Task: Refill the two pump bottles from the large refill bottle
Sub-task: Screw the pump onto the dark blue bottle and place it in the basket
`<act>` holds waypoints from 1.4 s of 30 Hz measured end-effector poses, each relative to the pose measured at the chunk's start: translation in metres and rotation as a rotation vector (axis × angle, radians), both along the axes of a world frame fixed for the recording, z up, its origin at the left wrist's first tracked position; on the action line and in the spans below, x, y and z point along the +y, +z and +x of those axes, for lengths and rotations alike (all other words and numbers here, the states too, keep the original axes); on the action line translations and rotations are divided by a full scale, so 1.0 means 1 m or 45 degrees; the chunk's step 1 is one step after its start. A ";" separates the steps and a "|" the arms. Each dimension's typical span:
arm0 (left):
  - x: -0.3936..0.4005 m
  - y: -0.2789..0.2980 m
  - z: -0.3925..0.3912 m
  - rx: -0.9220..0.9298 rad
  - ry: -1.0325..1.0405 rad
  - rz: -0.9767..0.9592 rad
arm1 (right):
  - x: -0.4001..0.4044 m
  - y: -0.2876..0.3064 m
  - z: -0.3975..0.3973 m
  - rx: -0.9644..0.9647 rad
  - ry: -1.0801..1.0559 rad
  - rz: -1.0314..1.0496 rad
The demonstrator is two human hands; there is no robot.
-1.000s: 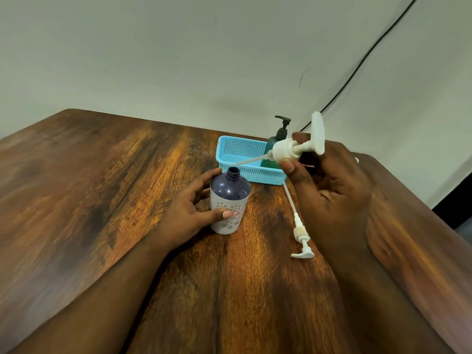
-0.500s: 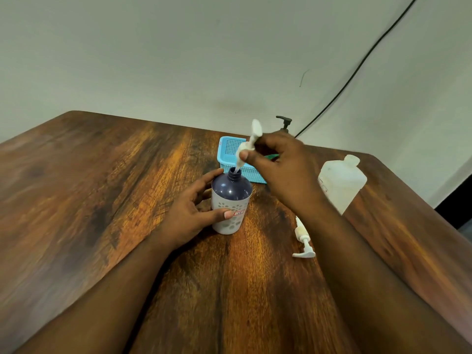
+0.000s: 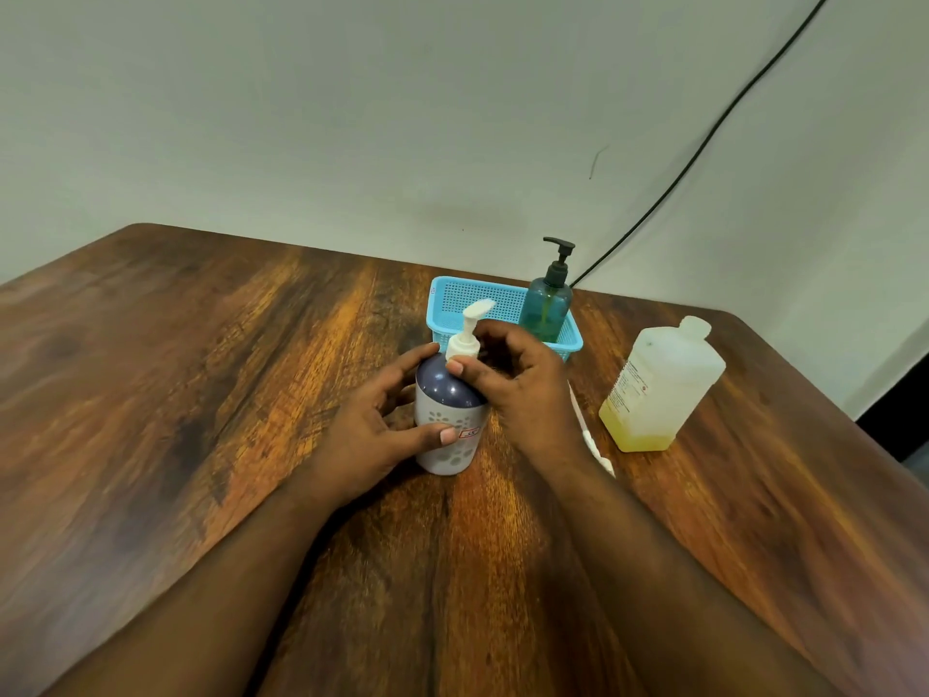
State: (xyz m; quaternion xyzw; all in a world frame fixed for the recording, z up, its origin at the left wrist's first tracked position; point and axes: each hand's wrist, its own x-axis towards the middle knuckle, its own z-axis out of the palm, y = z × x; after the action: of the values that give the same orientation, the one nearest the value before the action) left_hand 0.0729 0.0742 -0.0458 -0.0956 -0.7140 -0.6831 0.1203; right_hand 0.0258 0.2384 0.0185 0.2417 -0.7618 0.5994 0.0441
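Two bare hands meet at one bottle in the head view, the only view given. The purple pump bottle point(image 3: 449, 420) stands upright near the middle of the glossy, streaked wood-grain tabletop point(image 3: 201, 394); it is a rounded cylinder, dark and shiny at the shoulder, pale with dotted flower prints lower down, with a small red-edged label. The left hand point(image 3: 372, 430) wraps its side, thumb across the front, the grip closed on the body. The right hand point(image 3: 518, 389) pinches the ribbed collar of the white pump head point(image 3: 465, 334), which sits in the bottle's neck with its flat nozzle pointing up and away; how far it is screwed in is hidden by the fingers.

Behind stands a light-blue perforated plastic basket point(image 3: 452, 299), holding a translucent teal pump bottle point(image 3: 545, 306) with a black pump, upright in its right end. To the right, apart from the hands, is the large refill bottle point(image 3: 658, 389): squarish, milky plastic, capped, with yellow liquid low inside and print too small to read. A second white pump point(image 3: 595, 445) lies on the tabletop, mostly hidden by the right forearm. A thin black cable point(image 3: 704, 143) crosses the plain wall.
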 end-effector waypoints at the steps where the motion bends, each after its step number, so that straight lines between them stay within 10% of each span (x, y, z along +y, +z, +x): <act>1: 0.000 0.000 0.000 -0.001 0.002 0.002 | -0.003 -0.004 0.001 -0.010 -0.009 -0.040; 24: 0.004 0.011 0.007 -0.022 0.062 -0.006 | -0.018 -0.025 0.011 -0.137 0.053 -0.495; 30: 0.005 0.012 0.008 -0.006 0.053 -0.008 | -0.018 -0.021 0.013 0.237 -0.423 -0.028; 42: 0.004 0.013 0.007 -0.069 0.024 0.049 | 0.005 0.004 -0.017 -0.133 0.144 -0.052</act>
State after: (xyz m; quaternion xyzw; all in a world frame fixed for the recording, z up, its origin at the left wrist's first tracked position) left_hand 0.0799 0.0779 -0.0326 -0.0681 -0.7045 -0.6980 0.1092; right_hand 0.0085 0.2437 0.0224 0.2517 -0.7358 0.6282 -0.0247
